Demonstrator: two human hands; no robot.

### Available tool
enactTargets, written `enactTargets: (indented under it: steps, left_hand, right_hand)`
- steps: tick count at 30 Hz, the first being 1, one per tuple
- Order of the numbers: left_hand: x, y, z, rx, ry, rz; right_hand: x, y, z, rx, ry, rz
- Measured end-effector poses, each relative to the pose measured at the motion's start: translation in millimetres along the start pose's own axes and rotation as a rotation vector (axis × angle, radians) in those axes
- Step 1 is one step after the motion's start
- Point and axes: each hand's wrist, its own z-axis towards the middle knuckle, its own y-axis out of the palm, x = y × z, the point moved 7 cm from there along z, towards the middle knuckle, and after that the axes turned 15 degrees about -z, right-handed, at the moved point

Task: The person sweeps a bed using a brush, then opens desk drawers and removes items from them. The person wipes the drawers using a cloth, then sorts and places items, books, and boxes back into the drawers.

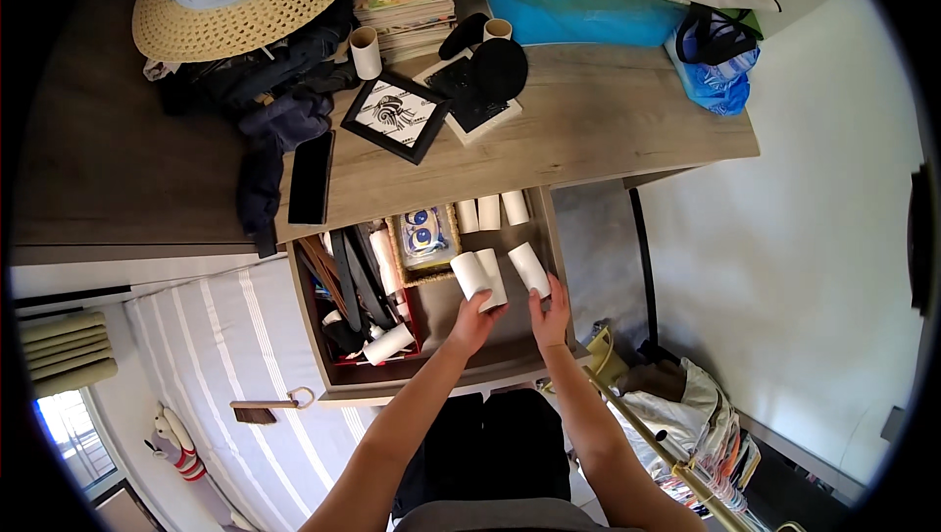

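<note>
Over the pulled-out drawer [490, 351], my left hand [475, 324] is closed around the lower ends of two white paper tubes [470, 275] that stand side by side. Just right of it, my right hand [552, 316] grips the lower end of one more white paper tube [529, 269], which tilts to the left. Several similar tubes [489, 213] line the back of the drawer. A woven basket [455, 238] with a clear pack in it sits to their left. Another white tube [389, 344] lies on the drawer's red-edged box of odds and ends.
On the wooden desktop [608, 120] are a black picture frame [397, 117], a phone [311, 179], two upright tubes [366, 53], a straw hat [245, 2] on dark clothes, and a blue bin [578, 2]. A clothes rack [676, 463] stands at the right.
</note>
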Motion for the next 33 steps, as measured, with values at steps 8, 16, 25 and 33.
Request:
enactTargets:
  steps: [8, 16, 25, 33]
  left_hand:
    - [2, 39, 64, -0.083, 0.045, -0.057]
    - [35, 41, 93, 0.179, 0.165, 0.191]
    - [29, 9, 106, 0.348, 0.234, -0.141]
    - [10, 26, 119, 0.110, 0.188, -0.317]
  right_hand:
    - [-11, 32, 53, 0.045, 0.298, 0.431]
    - [17, 92, 83, -0.153, 0.466, 0.399]
    - [-5, 121, 65, -0.353, 1.183, 1.262]
    - [12, 120, 86, -0.337, 0.922, 1.224]
